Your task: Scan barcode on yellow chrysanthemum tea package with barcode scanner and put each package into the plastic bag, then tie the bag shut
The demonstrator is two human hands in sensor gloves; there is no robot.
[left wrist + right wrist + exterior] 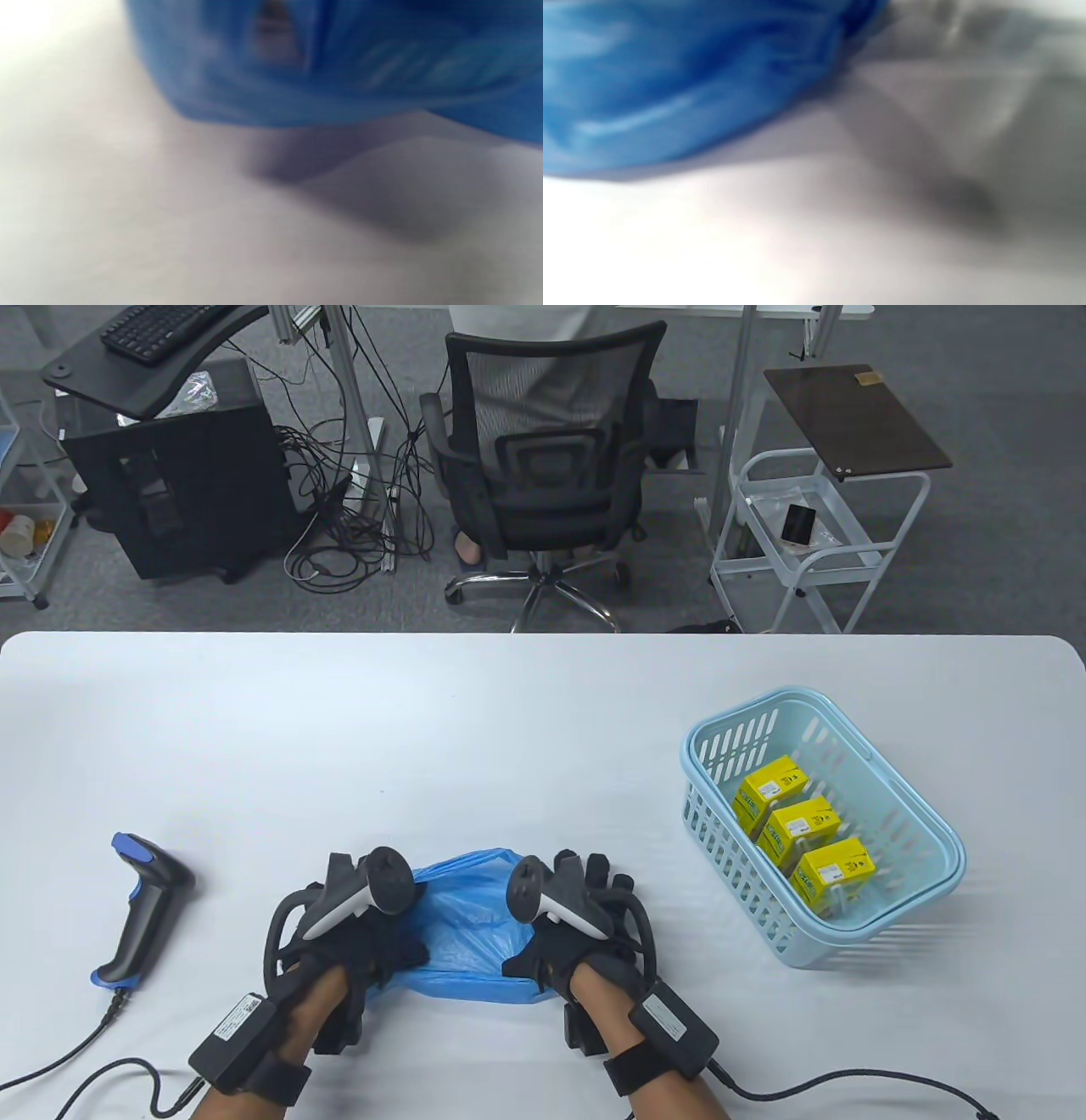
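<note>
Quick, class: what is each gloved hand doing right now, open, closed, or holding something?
Left hand: on the blue plastic bag; its fingers are hidden, so the grip cannot be told.
Right hand: on the same bag, fingers hidden too; cannot be told.

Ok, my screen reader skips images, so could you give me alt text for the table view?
Both gloved hands, left and right, grip a blue bag on a white table. A scanner lies to their left; a basket to their right holds three yellow boxes.
</note>
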